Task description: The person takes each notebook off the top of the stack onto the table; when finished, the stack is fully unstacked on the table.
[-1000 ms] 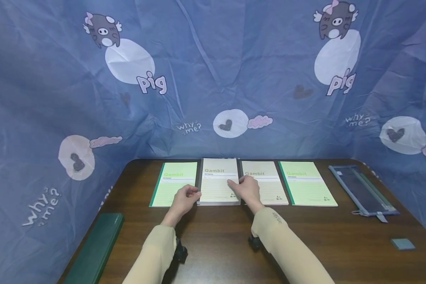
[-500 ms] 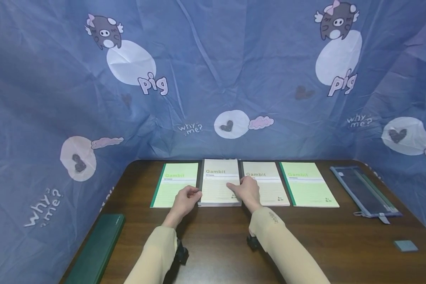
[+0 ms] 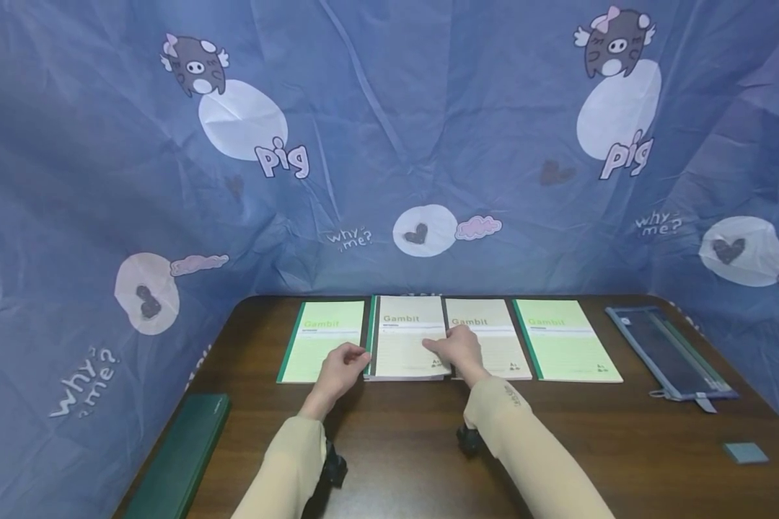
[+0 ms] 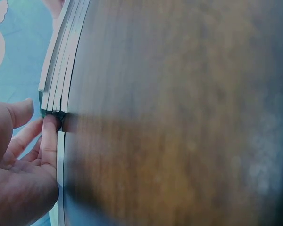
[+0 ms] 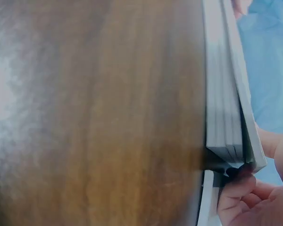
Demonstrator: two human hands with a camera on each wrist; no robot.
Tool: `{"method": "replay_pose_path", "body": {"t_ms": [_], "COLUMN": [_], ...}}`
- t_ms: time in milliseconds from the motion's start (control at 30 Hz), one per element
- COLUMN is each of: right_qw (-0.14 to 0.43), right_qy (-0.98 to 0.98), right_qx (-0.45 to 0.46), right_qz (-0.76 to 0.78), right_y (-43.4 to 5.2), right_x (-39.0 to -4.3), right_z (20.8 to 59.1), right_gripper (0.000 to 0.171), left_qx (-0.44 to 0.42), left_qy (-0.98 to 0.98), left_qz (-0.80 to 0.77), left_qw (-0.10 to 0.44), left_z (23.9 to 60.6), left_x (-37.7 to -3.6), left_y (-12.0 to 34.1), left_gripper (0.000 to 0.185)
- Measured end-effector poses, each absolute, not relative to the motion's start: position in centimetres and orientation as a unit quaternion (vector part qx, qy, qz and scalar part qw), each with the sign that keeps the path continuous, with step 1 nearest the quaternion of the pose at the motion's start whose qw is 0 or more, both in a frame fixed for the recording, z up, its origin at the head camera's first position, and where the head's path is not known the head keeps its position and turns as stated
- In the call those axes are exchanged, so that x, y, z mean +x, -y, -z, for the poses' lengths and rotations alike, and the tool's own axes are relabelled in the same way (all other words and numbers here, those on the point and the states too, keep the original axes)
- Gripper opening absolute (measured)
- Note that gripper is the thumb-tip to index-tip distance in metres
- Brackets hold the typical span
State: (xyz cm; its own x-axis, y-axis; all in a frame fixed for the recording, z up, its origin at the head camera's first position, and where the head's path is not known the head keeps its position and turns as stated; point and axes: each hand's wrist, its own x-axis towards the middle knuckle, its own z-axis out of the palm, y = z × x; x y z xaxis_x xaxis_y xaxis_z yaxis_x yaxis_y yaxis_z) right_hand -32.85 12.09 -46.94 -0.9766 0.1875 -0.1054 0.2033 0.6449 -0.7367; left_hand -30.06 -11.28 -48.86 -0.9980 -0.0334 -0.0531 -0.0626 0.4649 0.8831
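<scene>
In the head view a white-covered Gambit notebook (image 3: 407,344) lies on top of a stack of several notebooks (image 5: 220,94). It sits shifted right, so a green spine shows beneath it on the left. My right hand (image 3: 464,352) pinches its lower right edge, thumb on the cover; in the right wrist view that side is slightly raised off the stack. My left hand (image 3: 339,371) is at the stack's left side, over the edge of a green notebook (image 3: 327,335). In the left wrist view its fingers (image 4: 49,141) touch the stack's spine side, thumb apart.
Right of the stack lie a white notebook (image 3: 493,360) and a green one (image 3: 568,346). A blue mesh zip pouch (image 3: 669,353) and a small grey-blue block (image 3: 745,453) are farther right. A long dark green case (image 3: 178,458) lies at the table's left edge; a printed curtain (image 3: 363,144) hangs behind.
My right hand has moved slightly right with the top notebook, uncovering a green spine at the stack's left. The left hand has stayed nearly in place; the head view has tilted up a little.
</scene>
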Motion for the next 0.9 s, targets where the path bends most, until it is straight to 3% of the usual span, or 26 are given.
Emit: {"method": "replay_pose_path", "body": {"t_ms": [467,733,900], "right_qw": [0.043,0.086,0.090], "right_qy": [-0.883,-0.852,-0.841], "right_qx": [0.107,0.091,0.106], "right_qz": [0.454,0.508,0.523], "right_y": [-14.2,-16.0,-17.7], "right_x": [-33.1,-33.2,-33.0], "right_z": [46.5,46.2,45.9], "right_gripper": [0.031,0.047,0.045], "left_qx": [-0.023,-0.019,-0.022], "left_qy": [-0.856,-0.854,-0.852], "left_qz": [-0.517,-0.520,-0.522], "left_qw": [0.013,0.010,0.015], "left_z": [48.9,49.0,49.0], "left_x": [-30.0,-29.9,-30.0], "left_y": [11.3,11.4,11.3], "left_gripper": [0.028,0.028,0.029]}}
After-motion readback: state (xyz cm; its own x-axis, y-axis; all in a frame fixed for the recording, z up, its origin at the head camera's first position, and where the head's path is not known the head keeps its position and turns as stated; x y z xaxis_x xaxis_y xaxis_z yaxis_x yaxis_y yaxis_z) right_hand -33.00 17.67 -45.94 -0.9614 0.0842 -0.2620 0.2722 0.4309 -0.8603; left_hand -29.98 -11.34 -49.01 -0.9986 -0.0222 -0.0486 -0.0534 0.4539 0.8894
